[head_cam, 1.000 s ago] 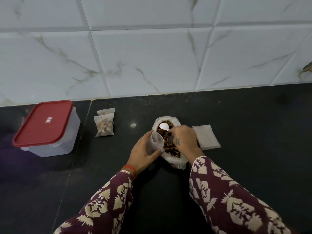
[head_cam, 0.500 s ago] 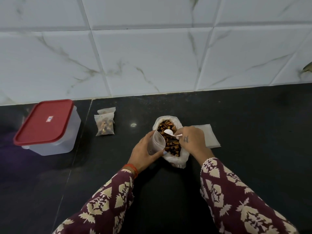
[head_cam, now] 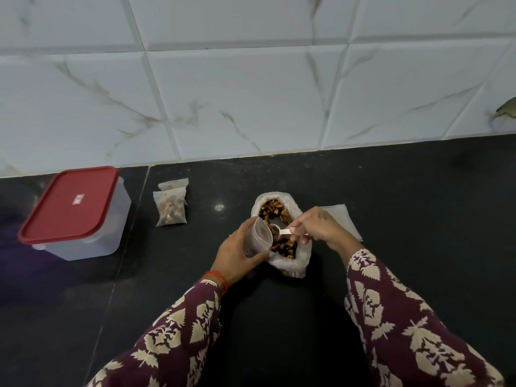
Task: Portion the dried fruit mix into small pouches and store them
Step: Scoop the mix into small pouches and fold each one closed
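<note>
A large open bag of dried fruit mix (head_cam: pixel 290 263) lies on the black counter in the middle of the view. My left hand (head_cam: pixel 237 252) grips a small clear pouch (head_cam: pixel 258 237) held open at the bag's left side. My right hand (head_cam: pixel 315 227) pinches the handle of a small white spoon (head_cam: pixel 279 230), whose bowl sits at the pouch's mouth. Two filled pouches (head_cam: pixel 171 206) lie overlapping to the left. A stack of flat, unfilled pouches (head_cam: pixel 347 222) shows partly behind my right hand.
A clear plastic box with a red lid (head_cam: pixel 72 208), closed, stands at the far left near the tiled wall (head_cam: pixel 251 93). The black counter (head_cam: pixel 418 205) stretches to the right. My patterned sleeves fill the lower part of the view.
The spoon has moved from the far part of the fruit bag toward me and left, up to the open mouth of the small pouch. My left hand still holds the pouch in place.
</note>
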